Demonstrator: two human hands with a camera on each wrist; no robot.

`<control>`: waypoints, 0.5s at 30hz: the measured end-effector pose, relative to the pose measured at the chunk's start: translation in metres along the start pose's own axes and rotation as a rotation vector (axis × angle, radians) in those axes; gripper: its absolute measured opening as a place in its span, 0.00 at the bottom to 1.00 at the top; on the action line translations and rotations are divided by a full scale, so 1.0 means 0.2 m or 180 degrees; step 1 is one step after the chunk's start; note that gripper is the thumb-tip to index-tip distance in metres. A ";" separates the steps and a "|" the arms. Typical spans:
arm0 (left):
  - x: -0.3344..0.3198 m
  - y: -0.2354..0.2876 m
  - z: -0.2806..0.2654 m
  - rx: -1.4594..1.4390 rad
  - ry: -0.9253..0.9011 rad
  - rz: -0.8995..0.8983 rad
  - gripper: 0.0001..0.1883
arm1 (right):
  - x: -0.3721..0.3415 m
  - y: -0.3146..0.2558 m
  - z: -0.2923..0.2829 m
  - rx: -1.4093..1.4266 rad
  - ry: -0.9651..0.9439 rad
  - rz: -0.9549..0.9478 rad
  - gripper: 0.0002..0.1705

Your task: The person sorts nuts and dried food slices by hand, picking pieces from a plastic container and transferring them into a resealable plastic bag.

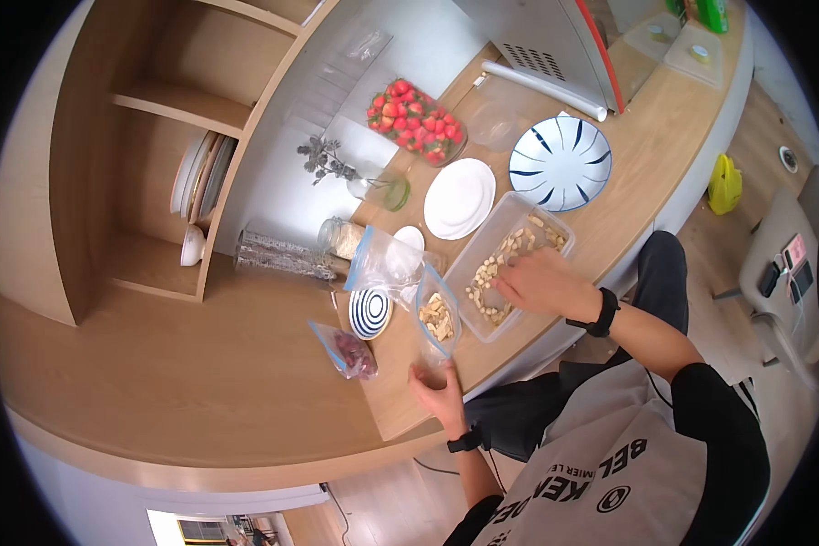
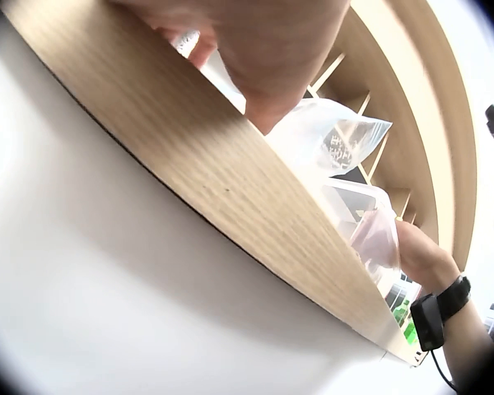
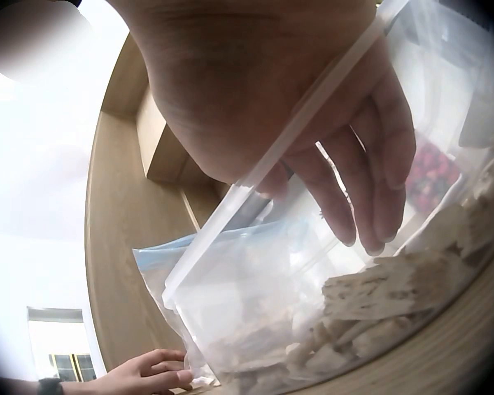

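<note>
A clear plastic container [image 1: 471,264] holds pale cream-coloured dry pieces [image 1: 490,273]. My right hand [image 1: 548,280] reaches over its near rim, and in the right wrist view the fingers [image 3: 369,197] hang down, loosely straight, just above the pieces, with nothing between them. Beside the container stands an unsealed zip bag [image 1: 438,314] with a blue closure and similar pieces inside. My left hand [image 1: 439,396] is at the bag's near end, thumb and fingers curled round its clear plastic. In the left wrist view this hand [image 2: 259,49] is partly cut off at the table edge.
Another clear zip bag [image 1: 387,262], a striped blue-and-white dish [image 1: 370,314] and a bag of dark red pieces [image 1: 350,353] lie left of the container. White plates [image 1: 460,198], a blue-patterned plate [image 1: 561,164], strawberries [image 1: 416,118] and a glass vase [image 1: 391,191] stand farther back.
</note>
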State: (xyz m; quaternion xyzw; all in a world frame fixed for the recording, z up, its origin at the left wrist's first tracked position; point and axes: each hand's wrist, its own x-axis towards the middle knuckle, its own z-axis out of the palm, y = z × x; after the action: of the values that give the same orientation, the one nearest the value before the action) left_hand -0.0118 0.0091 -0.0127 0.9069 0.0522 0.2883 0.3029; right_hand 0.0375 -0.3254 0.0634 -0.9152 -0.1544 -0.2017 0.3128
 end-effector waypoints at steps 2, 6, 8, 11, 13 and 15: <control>0.02 0.02 0.00 -0.0068 -0.0086 0.0049 0.44 | 0.00 0.00 0.02 0.0014 0.0238 -0.0124 0.21; 0.07 0.12 0.04 0.0101 -0.0098 0.0498 0.48 | 0.01 0.00 0.03 -0.0030 0.0198 -0.0151 0.21; 0.10 0.13 0.07 -0.0054 -0.0180 0.0465 0.48 | 0.02 0.00 0.02 -0.0069 0.0034 -0.0074 0.22; 0.13 0.08 0.13 -0.0534 -0.0428 0.0368 0.47 | 0.02 -0.01 0.01 -0.0218 -0.0089 -0.0051 0.20; 0.12 0.06 0.15 -0.0898 -0.0578 0.0220 0.45 | 0.02 -0.02 0.00 -0.0233 -0.0015 -0.0072 0.21; 0.09 0.03 0.15 -0.0394 -0.0376 0.0226 0.42 | 0.02 -0.02 -0.02 -0.0265 -0.0059 -0.0138 0.23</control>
State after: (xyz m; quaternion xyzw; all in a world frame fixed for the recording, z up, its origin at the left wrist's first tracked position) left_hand 0.0182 -0.0064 -0.0200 0.9032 -0.0158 0.2475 0.3504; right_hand 0.0374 -0.3238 0.0704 -0.9257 -0.1685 -0.2062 0.2685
